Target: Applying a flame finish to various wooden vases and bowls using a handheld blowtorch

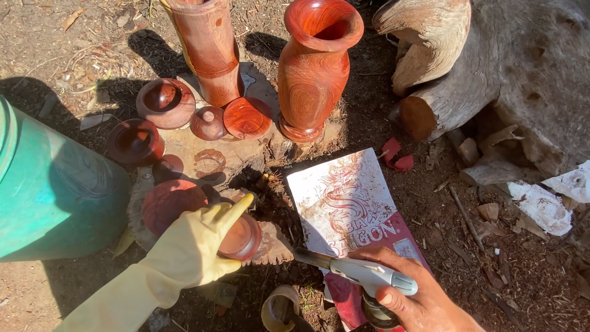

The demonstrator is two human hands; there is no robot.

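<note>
Holding a small round wooden lid (241,237) in our gloved left hand (195,249), we kept a gas torch (359,273) in our bare right hand (418,295).

The lid sat on the slab of wood (273,246), our left fingers curled round its near rim, forefinger stretched over its top. It lay left of the torch, whose long axis ran level with the nozzle aimed leftward at it; our right fingers were wrapped tight about the grip. A tall vase (313,67), a cylinder (209,49) and small bowls (166,101) stood beyond, a green drum (49,184) at left.
</note>
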